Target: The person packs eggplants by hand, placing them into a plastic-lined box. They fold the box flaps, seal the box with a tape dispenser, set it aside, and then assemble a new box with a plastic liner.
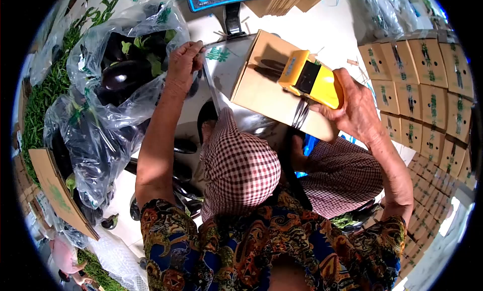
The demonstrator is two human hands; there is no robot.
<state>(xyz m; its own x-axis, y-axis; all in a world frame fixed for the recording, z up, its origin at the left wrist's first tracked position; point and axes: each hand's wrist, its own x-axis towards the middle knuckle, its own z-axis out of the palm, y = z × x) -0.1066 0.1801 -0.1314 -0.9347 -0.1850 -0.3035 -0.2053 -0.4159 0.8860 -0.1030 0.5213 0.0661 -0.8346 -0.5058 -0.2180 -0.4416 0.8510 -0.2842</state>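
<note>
Over one cardboard box [255, 92], the right hand [356, 107] grips one yellow tool [326, 87]; the left hand [185, 63], fingers pinched together, hovers near one open bag [83, 59] of eggplants [123, 75].

The cardboard box [261, 94] is tan. Over it, the handheld tool [328, 87] is yellow with a black band; left of it, eggplants [126, 75] are purple-black; below it, legwear [244, 172] shows maroon-and-white checks, the shirt [231, 240] multicoloured swirls.

Single wide head-worn view, close above, facing downward.
</note>
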